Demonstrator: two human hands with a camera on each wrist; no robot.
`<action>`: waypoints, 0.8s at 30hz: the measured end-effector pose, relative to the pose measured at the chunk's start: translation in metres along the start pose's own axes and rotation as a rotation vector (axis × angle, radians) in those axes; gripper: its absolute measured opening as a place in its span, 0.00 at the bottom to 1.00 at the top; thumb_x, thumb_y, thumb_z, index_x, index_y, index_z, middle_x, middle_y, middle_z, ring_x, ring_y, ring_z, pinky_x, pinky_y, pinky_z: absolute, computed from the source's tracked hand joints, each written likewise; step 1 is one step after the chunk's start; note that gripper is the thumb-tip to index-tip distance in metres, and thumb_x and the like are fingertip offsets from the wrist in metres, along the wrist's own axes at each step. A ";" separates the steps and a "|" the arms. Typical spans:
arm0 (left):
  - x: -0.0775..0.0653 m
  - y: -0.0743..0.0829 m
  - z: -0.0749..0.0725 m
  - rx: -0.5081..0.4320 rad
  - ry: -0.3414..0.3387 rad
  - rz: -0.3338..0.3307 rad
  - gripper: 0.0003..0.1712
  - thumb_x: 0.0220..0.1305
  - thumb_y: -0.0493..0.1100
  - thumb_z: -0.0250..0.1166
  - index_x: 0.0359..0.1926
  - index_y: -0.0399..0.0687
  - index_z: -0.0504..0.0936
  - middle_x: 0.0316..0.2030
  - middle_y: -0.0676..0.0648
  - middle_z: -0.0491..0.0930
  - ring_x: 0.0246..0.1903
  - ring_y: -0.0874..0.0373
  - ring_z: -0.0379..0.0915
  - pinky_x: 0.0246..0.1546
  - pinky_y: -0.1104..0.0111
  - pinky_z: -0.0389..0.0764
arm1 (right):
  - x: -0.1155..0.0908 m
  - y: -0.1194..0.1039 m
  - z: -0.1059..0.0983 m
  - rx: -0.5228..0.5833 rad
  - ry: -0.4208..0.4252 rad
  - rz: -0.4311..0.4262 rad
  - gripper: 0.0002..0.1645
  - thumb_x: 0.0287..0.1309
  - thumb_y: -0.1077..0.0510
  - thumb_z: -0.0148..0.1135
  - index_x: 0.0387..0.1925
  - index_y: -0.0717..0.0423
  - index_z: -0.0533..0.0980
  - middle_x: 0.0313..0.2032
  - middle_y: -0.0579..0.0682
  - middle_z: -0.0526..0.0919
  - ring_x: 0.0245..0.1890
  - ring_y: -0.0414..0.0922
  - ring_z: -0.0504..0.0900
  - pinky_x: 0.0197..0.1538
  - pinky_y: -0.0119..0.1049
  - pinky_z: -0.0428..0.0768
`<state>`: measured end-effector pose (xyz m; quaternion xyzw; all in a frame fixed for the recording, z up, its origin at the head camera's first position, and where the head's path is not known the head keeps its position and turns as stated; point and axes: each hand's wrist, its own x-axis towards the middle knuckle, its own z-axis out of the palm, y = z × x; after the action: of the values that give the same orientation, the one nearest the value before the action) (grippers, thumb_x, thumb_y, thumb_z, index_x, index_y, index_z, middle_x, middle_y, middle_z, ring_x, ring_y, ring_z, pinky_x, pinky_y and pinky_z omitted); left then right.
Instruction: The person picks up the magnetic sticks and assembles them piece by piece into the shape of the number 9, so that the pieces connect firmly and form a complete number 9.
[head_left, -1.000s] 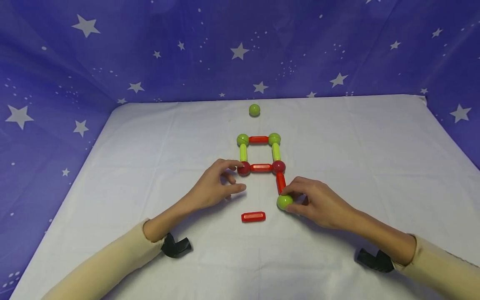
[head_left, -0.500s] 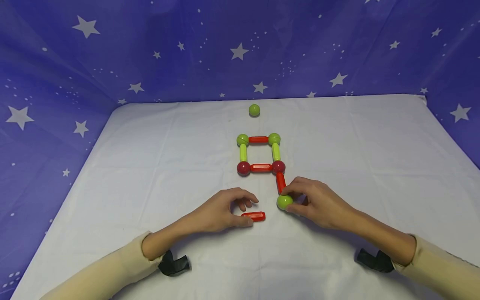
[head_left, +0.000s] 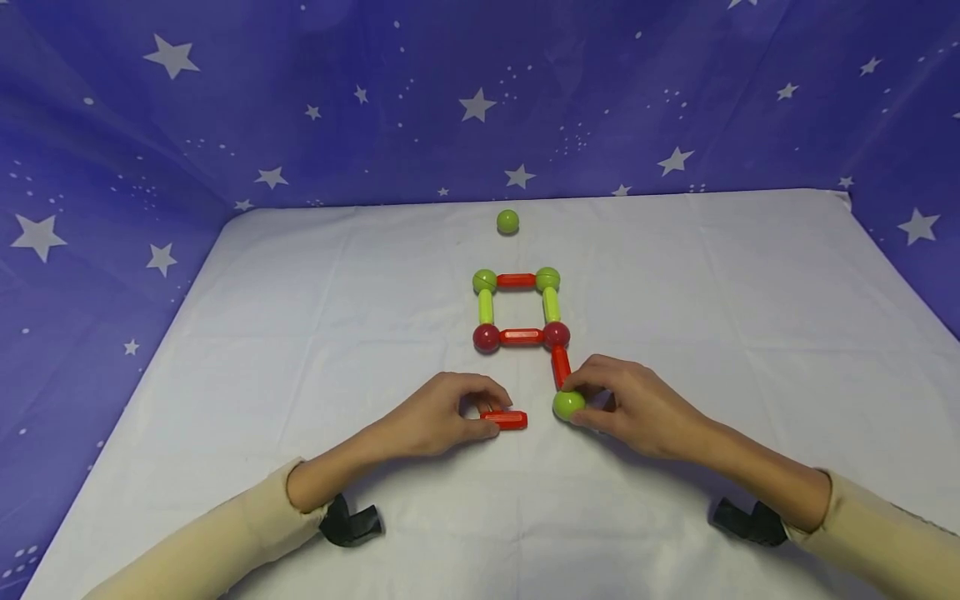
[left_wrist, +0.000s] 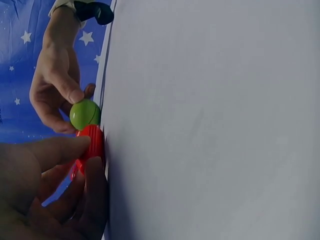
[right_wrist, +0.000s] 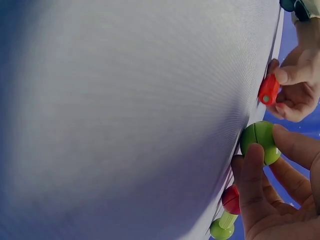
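My left hand (head_left: 450, 418) pinches one end of a short red rod (head_left: 513, 420); its free end points right. In the right wrist view that end of the rod (right_wrist: 268, 91) shows a small round disc. My right hand (head_left: 637, 404) grips a green ball (head_left: 569, 406) between thumb and fingers, a short gap to the right of the rod. From this ball another red rod (head_left: 561, 367) runs up to a dark red ball (head_left: 556, 335), the lower right corner of a square. A second dark red ball (head_left: 486, 337) forms the lower left corner, joined by a red rod (head_left: 521, 337).
Green balls (head_left: 484, 282) make the square's far corners, with a red rod (head_left: 516, 281) between them and light green rods (head_left: 551, 305) at the sides. A loose green ball (head_left: 507, 221) lies near the far edge of the white-covered table (head_left: 337, 275). Behind hangs a starry blue cloth (head_left: 405, 92).
My left hand has left the lower left dark red ball, come down to the loose red rod, taken hold of it and shifted it slightly away from me. My right hand stays on the green ball.
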<state>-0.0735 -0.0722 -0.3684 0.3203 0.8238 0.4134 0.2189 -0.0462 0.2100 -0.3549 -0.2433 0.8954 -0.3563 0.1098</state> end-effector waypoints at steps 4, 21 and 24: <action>0.002 -0.001 -0.002 0.019 -0.016 -0.012 0.20 0.56 0.35 0.73 0.51 0.47 0.83 0.40 0.58 0.79 0.40 0.62 0.73 0.46 0.67 0.75 | 0.000 0.000 0.000 0.005 0.002 -0.009 0.18 0.53 0.62 0.74 0.47 0.52 0.82 0.41 0.39 0.81 0.39 0.39 0.78 0.41 0.35 0.81; 0.010 0.000 -0.001 0.005 -0.030 0.014 0.17 0.59 0.36 0.71 0.50 0.48 0.84 0.36 0.59 0.80 0.38 0.62 0.74 0.43 0.68 0.76 | -0.001 0.001 0.001 -0.007 0.002 0.005 0.18 0.53 0.61 0.74 0.47 0.52 0.82 0.41 0.39 0.80 0.39 0.39 0.78 0.41 0.34 0.81; 0.013 0.002 0.000 -0.017 -0.027 0.020 0.16 0.59 0.36 0.71 0.49 0.48 0.85 0.36 0.59 0.81 0.38 0.62 0.74 0.42 0.68 0.77 | 0.000 0.001 0.001 -0.003 0.002 0.000 0.18 0.54 0.61 0.74 0.47 0.51 0.82 0.41 0.39 0.80 0.39 0.38 0.78 0.41 0.34 0.81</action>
<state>-0.0817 -0.0623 -0.3681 0.3324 0.8138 0.4183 0.2288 -0.0458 0.2103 -0.3558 -0.2432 0.8961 -0.3552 0.1085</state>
